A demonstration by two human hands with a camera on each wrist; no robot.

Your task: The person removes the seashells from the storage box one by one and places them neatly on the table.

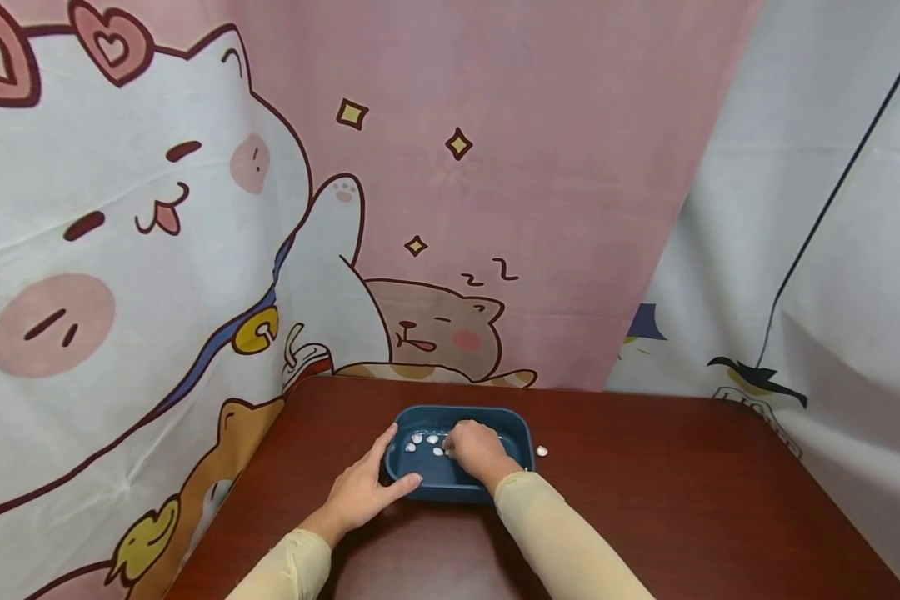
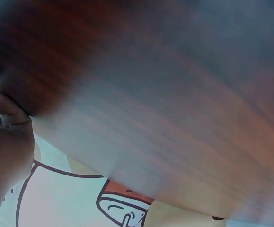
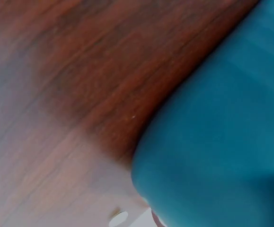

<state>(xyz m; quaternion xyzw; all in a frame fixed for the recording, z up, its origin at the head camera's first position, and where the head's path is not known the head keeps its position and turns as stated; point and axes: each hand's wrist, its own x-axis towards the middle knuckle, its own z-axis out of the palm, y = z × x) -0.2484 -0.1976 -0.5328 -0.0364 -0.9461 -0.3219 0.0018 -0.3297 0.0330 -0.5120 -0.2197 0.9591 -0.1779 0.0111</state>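
Observation:
A dark teal rectangular tray (image 1: 521, 425) stands on the table, with several small white shell-like pieces (image 1: 432, 439) on the left part of its floor. My left hand (image 1: 362, 487) spreads around the tray's left end, thumb extended along the front rim and fingers by the left side. Inside the tray, my right hand (image 1: 476, 450) reaches down with curled fingers, pinching a small white piece at the fingertips, mostly hidden by the hand. Another white piece (image 1: 542, 451) lies on the table just right of the tray. The tray's outer wall (image 3: 212, 132) fills much of the right wrist view.
The reddish-brown wooden table (image 1: 645, 483) extends around the tray on all sides. Behind it hangs a pink and white cloth (image 1: 555, 208) with cartoon animals. A dark line (image 1: 847, 183) runs down the cloth at right.

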